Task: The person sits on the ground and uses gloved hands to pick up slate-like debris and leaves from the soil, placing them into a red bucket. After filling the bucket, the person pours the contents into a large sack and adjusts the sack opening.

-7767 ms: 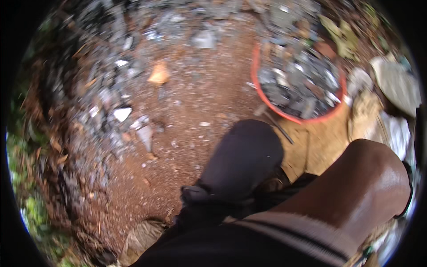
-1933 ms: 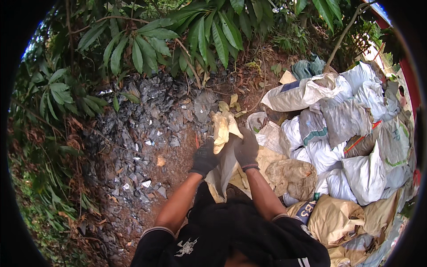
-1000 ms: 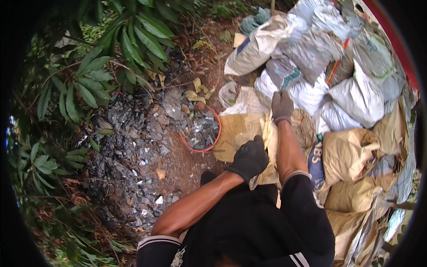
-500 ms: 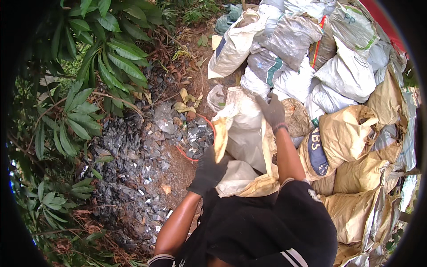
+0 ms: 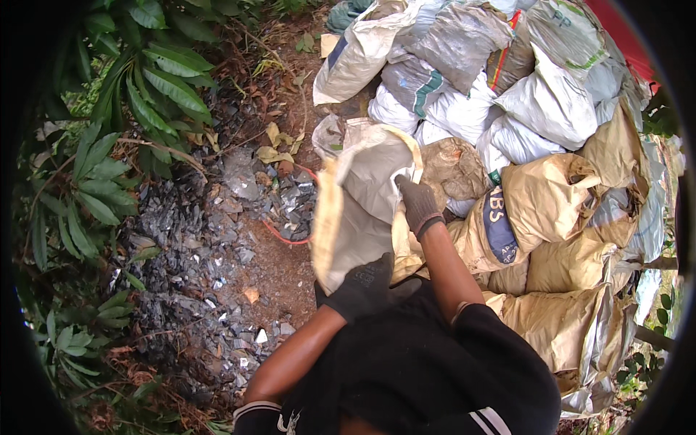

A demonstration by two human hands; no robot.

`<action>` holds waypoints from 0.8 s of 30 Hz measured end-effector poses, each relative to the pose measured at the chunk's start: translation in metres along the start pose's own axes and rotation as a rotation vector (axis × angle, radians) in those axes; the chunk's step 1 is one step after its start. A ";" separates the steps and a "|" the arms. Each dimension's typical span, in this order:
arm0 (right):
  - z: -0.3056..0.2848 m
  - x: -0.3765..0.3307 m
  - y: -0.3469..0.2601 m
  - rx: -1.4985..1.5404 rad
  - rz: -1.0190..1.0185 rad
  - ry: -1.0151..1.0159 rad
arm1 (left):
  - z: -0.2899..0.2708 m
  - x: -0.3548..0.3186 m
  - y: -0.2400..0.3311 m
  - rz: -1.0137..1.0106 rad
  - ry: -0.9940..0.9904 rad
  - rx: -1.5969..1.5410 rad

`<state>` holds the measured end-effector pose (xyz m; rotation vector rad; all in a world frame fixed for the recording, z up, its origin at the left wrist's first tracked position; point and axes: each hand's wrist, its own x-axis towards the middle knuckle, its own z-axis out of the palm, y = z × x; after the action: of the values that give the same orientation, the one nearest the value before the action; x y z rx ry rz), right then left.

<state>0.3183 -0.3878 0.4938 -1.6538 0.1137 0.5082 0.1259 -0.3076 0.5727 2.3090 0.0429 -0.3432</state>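
Note:
In front of me a large woven sack (image 5: 362, 196) gapes wide, its pale grey inside showing and its outer side tan. My left hand (image 5: 362, 288), in a dark glove, is closed on the near rim of the sack; some fingertips are hidden behind the cloth. At the right rim my right hand (image 5: 419, 205), also gloved, grips the edge with its fingers bent over it. A reddish-orange hoop (image 5: 279, 235) shows partly on the ground left of the sack, the rest hidden behind it.
Filled white and grey sacks (image 5: 464, 47) are piled at the far right. Tan sacks (image 5: 547, 196) are stacked along the right side. Broken dark and shiny shards (image 5: 181, 268) cover the ground at left, beside leafy branches (image 5: 94, 167). Dry leaves (image 5: 275, 145) lie beyond them.
The sack's mouth has been pulled wider, so its inside now shows. My right hand has come nearer along the rim; my left hand has shifted right. The whole view has shifted slightly.

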 end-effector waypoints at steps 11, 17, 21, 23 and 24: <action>0.001 0.072 0.114 -0.481 -0.046 0.545 | 0.017 0.030 -0.003 -0.386 -0.045 -0.099; -0.027 0.082 0.134 -1.421 0.245 0.145 | 0.029 -0.016 0.019 -0.146 0.198 -0.058; -0.033 0.096 0.148 -1.758 0.032 -0.059 | 0.027 -0.016 0.003 -0.085 0.097 -0.027; -0.040 0.107 0.131 -1.747 -0.216 -0.172 | 0.005 -0.022 0.007 -0.178 -0.066 -0.033; -0.044 0.108 0.117 -1.586 -0.327 -0.209 | -0.005 -0.028 0.012 -0.227 -0.154 -0.044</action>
<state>0.3836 -0.4248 0.3471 -3.0273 -0.9327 0.5199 0.1021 -0.3106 0.5918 2.2316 0.2351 -0.6280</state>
